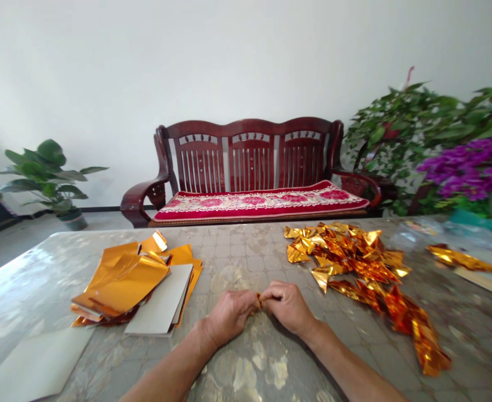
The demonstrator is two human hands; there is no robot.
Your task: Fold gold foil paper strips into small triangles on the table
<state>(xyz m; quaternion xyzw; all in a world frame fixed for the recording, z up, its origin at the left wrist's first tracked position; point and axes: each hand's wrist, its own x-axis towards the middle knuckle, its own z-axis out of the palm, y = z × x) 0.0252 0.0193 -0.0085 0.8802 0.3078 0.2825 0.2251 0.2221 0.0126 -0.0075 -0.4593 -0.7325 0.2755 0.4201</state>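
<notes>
White walls are seen behind a dark red wooden bench (246, 159), on which a red floral cushion (258, 204) is laid. A potted plant (45, 176) is placed at the far left, and purple flowers (467, 167) are massed at the right among green foliage. Nearer the viewer, a glossy mottled table (237, 251) is spread with materials.

A small foil scrap (259, 300), gold in color, is pinched at the center of the table, between the two hands, and is mostly hidden by the fingers. The left hand (229, 315) and right hand (288, 307) are both curled almost closed, with the fingertips brought together on the scrap. Exactly which fingers bear on it cannot be told.

To the left, a stack of flat gold foil sheets (120, 279) is laid beside grey card (162, 298). A larger card (32, 365) is set near the table's lower left edge. To the right, a heap of crumpled gold foil (346, 262) is piled just beside the right hand, and a foil strip (459, 258) is laid farther off.

The scrap is judged to be very light, thin, and soft, and likely to crease or slip. It is best held by its folded part, between the fingertips.
</notes>
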